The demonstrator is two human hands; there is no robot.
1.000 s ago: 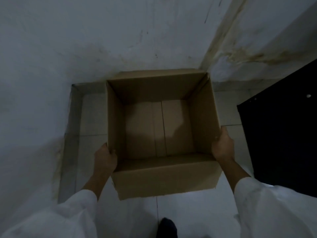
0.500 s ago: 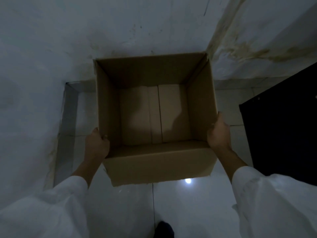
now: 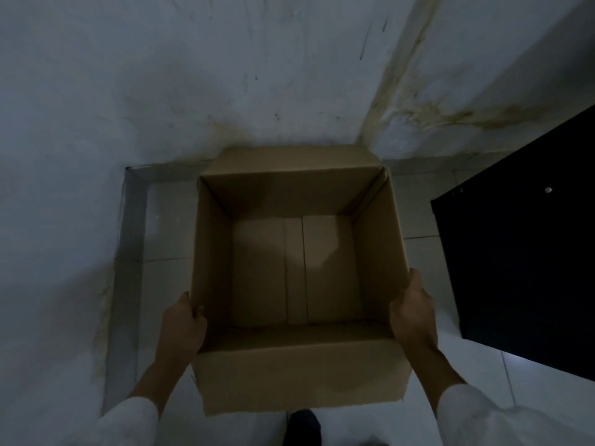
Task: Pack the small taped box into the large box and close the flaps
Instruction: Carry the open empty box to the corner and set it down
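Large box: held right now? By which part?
Yes. Left hand grips the large box at its left wall, right hand at its right wall.

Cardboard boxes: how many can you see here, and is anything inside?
1. The large box sits open in the middle, held by the left hand and right hand at its sides. Its inside looks empty; no small taped box is in view.

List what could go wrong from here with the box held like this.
1. Both the left hand and right hand grip only the near ends of the large box, so the far end could sag or tip.
2. The near flap hangs down over the shoe, hiding the footing on the floor.
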